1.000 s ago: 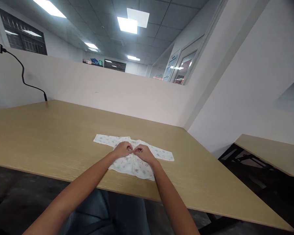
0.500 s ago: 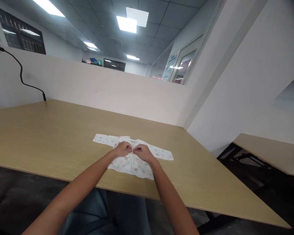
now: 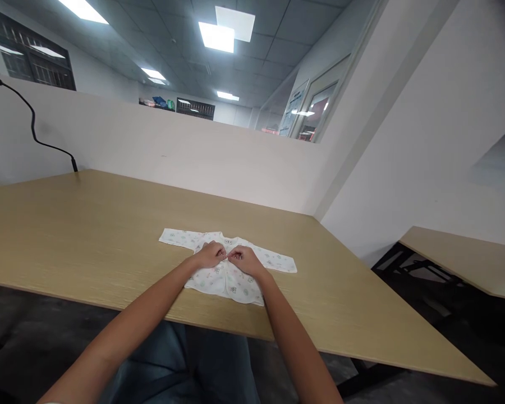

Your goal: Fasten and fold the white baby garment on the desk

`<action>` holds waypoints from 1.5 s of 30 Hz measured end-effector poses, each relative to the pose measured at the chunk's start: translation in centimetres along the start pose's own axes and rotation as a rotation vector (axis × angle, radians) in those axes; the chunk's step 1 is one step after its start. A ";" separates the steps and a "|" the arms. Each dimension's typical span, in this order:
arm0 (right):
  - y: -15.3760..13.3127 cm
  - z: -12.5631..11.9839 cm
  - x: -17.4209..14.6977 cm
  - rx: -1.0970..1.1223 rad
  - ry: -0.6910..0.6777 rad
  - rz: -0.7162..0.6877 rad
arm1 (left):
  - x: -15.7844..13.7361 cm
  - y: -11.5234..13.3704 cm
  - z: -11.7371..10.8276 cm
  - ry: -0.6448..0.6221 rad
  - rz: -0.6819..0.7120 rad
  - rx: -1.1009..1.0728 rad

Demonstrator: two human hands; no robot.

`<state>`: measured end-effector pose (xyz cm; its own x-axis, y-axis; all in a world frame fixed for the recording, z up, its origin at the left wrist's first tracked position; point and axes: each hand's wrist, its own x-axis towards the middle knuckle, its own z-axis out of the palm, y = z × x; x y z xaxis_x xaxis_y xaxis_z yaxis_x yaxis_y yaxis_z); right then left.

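A small white long-sleeved baby shirt point(image 3: 219, 285) with a faint pastel print lies spread on the table, sleeves stretched out to both sides and neckline away from me. My left hand point(image 3: 211, 255) is closed in a pinch at the middle of its front opening. Close beside it, my right hand point(image 3: 243, 259) pinches the other side of the opening, the fingertips of both hands nearly touching. Cloth at the front edges is between the fingers; any fastener there is too small to make out. Below the hands the front edges run down to the hem.
The wooden table point(image 3: 109, 224) reaches back to a low white partition point(image 3: 202, 163). A black gooseneck holder point(image 3: 34, 120) rises at the far left. Another table point(image 3: 467, 258) stands to the right, past a gap. My legs are under the near edge.
Both hands keep their pinch at the shirt's front with hardly any movement. The whole view has shifted very slightly.
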<state>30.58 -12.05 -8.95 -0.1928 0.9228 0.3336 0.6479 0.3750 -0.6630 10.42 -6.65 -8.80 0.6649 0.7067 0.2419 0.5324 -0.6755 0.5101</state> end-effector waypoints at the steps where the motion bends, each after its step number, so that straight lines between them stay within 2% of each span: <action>1: 0.0 0.0 0.0 0.000 -0.001 -0.005 | 0.0 0.0 0.0 -0.002 0.002 -0.002; 11: 0.0 0.3 0.1 -0.030 0.014 -0.034 | 0.0 0.1 -0.4 -0.026 0.021 -0.001; 15: -0.2 0.2 0.1 -0.027 0.007 -0.024 | 0.1 -0.3 -0.1 0.003 0.052 0.043; 27: 0.1 0.2 0.1 -0.028 -0.008 0.031 | 0.0 -0.5 -0.2 0.057 0.057 -0.014; 35: -0.4 0.0 0.0 0.002 -0.024 0.079 | 0.2 -0.9 0.0 0.019 -0.014 -0.120; 45: -0.5 0.2 0.1 0.005 -0.048 0.095 | -0.1 -0.4 -0.4 0.036 -0.019 -0.085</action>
<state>30.06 -12.18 -8.71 -0.1658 0.9573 0.2367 0.6610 0.2860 -0.6937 9.97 -6.36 -8.66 0.6346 0.7277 0.2603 0.4976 -0.6425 0.5828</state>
